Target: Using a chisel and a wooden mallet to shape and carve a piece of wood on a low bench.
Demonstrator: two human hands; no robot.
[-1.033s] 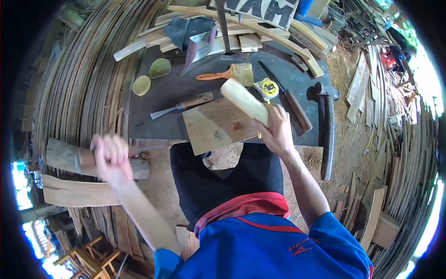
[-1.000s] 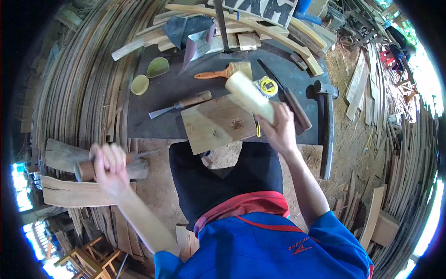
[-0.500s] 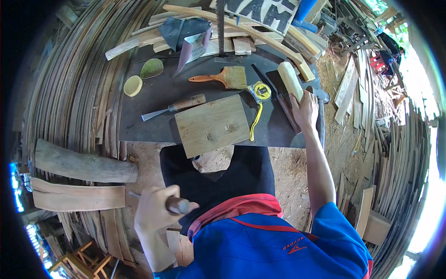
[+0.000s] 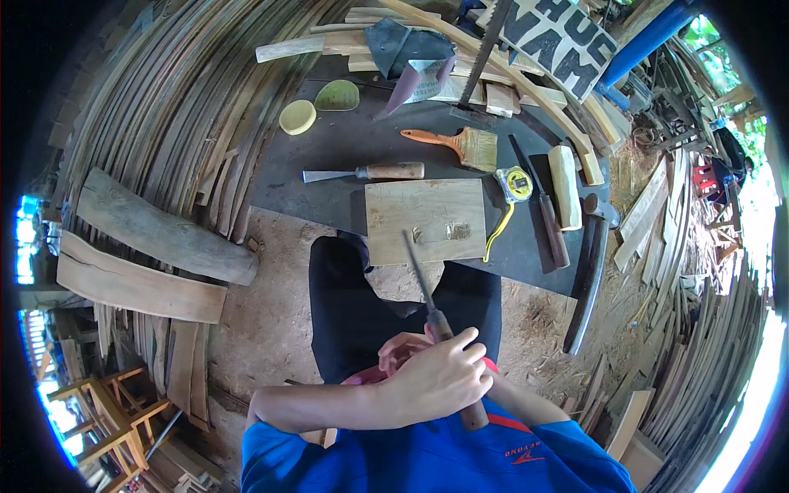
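Observation:
My left hand (image 4: 444,374) is closed round the brown wooden handle of a narrow chisel (image 4: 424,281), held in front of my body with its thin blade pointing up and away. The blade's tip overlaps the near edge of a flat wooden board (image 4: 419,205) in the picture; contact cannot be made out. That board lies at the table's near edge, with two rough carved patches. Partly hidden behind my left hand, my right hand (image 4: 400,348) shows curled fingers close beside the chisel handle. What it grips, if anything, is hidden.
A second chisel (image 4: 390,171), a brush (image 4: 464,146), a yellow tape measure (image 4: 515,185), a long wooden-handled tool (image 4: 546,209), a pale wood block (image 4: 565,187) and a hammer (image 4: 587,279) lie on the dark table (image 4: 329,197). A round yellow lid (image 4: 297,117) is at the far left.
My right hand has left the pale wood block and come back to my body. My left hand has brought the chisel from the lower left to the middle. The view has shifted.

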